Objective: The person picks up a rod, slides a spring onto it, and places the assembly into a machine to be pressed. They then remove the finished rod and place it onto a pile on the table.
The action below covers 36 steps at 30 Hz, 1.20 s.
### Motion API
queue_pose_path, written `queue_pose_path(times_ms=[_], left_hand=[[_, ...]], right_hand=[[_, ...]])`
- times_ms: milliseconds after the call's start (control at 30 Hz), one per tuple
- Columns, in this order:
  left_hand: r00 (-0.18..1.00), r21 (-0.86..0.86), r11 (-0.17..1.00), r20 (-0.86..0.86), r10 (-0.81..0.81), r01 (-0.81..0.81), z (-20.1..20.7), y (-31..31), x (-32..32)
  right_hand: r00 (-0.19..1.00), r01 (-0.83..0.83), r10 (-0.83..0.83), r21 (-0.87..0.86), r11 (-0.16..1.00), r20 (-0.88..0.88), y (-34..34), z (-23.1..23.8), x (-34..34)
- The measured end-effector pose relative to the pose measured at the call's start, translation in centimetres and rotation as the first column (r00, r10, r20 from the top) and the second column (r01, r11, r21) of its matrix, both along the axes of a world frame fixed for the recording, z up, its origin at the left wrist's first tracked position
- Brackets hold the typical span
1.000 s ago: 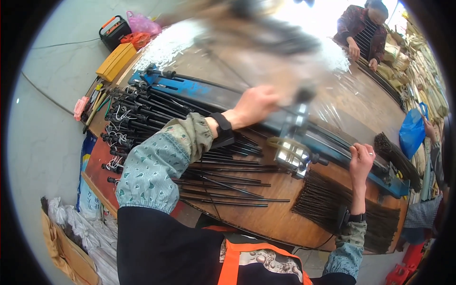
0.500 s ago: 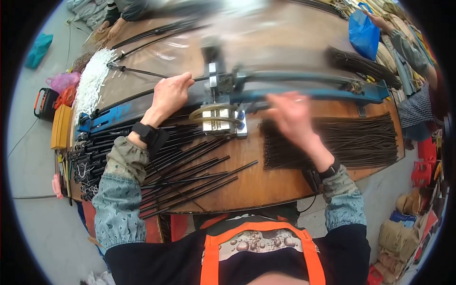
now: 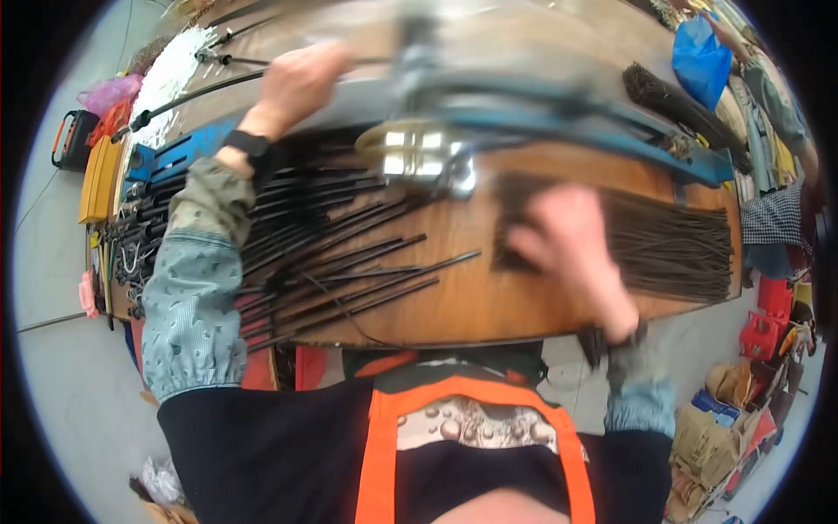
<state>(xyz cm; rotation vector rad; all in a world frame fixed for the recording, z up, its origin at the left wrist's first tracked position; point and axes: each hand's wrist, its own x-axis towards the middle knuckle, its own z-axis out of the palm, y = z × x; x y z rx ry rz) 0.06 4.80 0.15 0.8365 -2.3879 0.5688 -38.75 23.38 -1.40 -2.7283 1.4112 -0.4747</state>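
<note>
My left hand [image 3: 301,87] is closed around a long black rod [image 3: 205,94], raised over the far left part of the bench tool; the rod's thicker end points left. My right hand [image 3: 567,231] is smeared by motion above the left end of a bundle of thin dark rods [image 3: 668,240], so its fingers are unclear. Between the hands stands a bench fixture with a shiny metal block [image 3: 417,155], a yellowish hose looped by it and a blue rail [image 3: 611,140] running right. Many black rods [image 3: 349,253] lie fanned below my left forearm.
White short pieces [image 3: 175,74] are heaped at the far left. Another dark bundle [image 3: 676,109] and a blue bag [image 3: 701,63] lie at the far right, near another person's arm [image 3: 772,105]. A yellow box [image 3: 101,183] stands by the left table edge.
My left hand has lifted away from the fixture with the black rod in it. My right hand has moved from the rail toward me, over the thin rods. The view has shifted.
</note>
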Motion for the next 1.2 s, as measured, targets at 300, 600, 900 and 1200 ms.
queue_pose_path(times_ms=[300, 600, 900, 1200], left_hand=[[0.853, 0.113, 0.854, 0.205, 0.48, -0.508, -1.7, -1.0, 4.5], [0.311, 0.212, 0.352, -0.916, -0.254, 0.912, 11.2, 23.4, -14.1], [0.289, 0.167, 0.554, -0.947, -0.139, 0.815, 10.1, 30.7, -15.7], [0.606, 0.247, 0.787, -0.772, -0.194, 0.566, 8.8, 32.0, -8.2]], right_hand=[[0.997, -0.073, 0.073, 0.007, 0.997, -0.017, 7.6, -3.8, 1.1], [0.995, -0.047, 0.044, 0.031, 0.998, 0.092, 6.7, -3.8, 1.6], [0.989, -0.027, 0.029, -0.015, 1.0, 0.143, 8.7, -3.9, 1.8], [0.955, 0.006, 0.007, -0.045, 0.999, 0.295, 8.6, -3.6, 1.5]])
